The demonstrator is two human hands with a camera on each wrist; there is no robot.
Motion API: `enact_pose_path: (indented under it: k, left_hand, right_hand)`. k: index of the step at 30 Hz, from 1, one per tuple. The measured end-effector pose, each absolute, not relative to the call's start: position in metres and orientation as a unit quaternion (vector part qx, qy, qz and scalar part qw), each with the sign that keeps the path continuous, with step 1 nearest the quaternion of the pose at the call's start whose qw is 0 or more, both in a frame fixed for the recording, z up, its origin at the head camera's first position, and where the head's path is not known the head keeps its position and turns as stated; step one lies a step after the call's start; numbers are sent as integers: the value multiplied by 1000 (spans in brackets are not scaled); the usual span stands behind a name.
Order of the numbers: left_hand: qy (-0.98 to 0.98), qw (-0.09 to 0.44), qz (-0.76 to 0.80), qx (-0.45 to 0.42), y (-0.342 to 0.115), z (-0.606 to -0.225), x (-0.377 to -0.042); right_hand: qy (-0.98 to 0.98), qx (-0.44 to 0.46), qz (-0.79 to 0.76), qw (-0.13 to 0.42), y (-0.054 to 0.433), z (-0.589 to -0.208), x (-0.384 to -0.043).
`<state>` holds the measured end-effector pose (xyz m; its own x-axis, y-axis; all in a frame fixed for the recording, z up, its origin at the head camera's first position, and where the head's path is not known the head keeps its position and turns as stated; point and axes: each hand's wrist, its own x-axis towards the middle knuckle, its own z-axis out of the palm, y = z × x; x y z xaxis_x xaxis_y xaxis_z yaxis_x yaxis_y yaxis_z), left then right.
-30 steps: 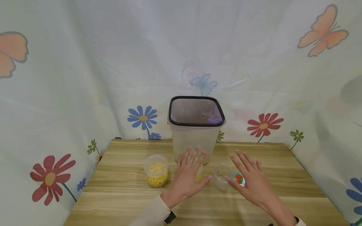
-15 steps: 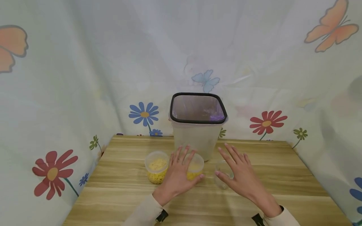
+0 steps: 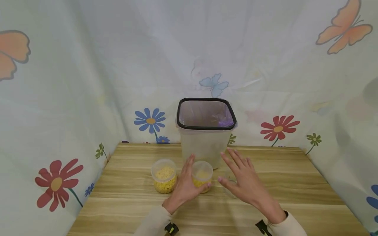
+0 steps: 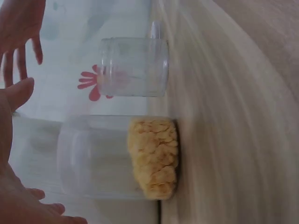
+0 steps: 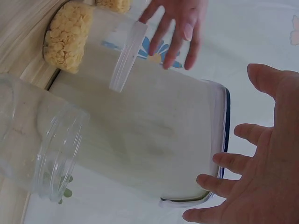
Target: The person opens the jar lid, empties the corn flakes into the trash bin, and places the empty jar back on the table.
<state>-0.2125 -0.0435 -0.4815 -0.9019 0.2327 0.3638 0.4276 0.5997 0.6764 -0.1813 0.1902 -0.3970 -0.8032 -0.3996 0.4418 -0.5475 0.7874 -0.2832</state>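
My left hand (image 3: 184,188) hovers with fingers extended between two clear plastic tubs of yellow flakes. The left tub (image 3: 164,185) stands beside its back; the middle tub (image 3: 203,167) shows past its thumb and fingertips. My right hand (image 3: 246,183), fingers spread, is raised over a clear jar (image 5: 58,154), which it largely covers in the head view. That jar, with no contents showing, stands upright with a small handle-like loop near its base (image 4: 155,30) in the left wrist view. Neither hand holds anything; the flakes (image 4: 154,158) fill only the tub's lower part.
A pale bin (image 3: 200,144) with a black rim and a thin liner stands behind the tubs at the back of the wooden table (image 3: 124,203). A white curtain (image 3: 147,59) printed with flowers and butterflies hangs around the table.
The right hand has moved left over the jar, hiding a small round red-and-green design seen earlier. The left hand has turned more edge-on with its fingers closer together, uncovering the middle tub.
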Motion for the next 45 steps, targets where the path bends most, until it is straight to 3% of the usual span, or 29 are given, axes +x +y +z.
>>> enact_pose_path:
  k: [8,23,31,45]
  left_hand:
    - [-844,37,-512,-157,-45,-503,-227]
    - [-811,-7,-569,-139,-44,-536,-244]
    - [-795,-15,-591,-134,-39,-547,-250]
    - [-811,17,-573,-119,-36,-546,-248]
  right_hand:
    - [-927,254,205,187,183,-400,-183]
    - [-929,249,212,176,180,-401,-182]
    - [-927,252,214,177,180,-403,-183]
    - [-926,253,210,186,178,-404,-184]
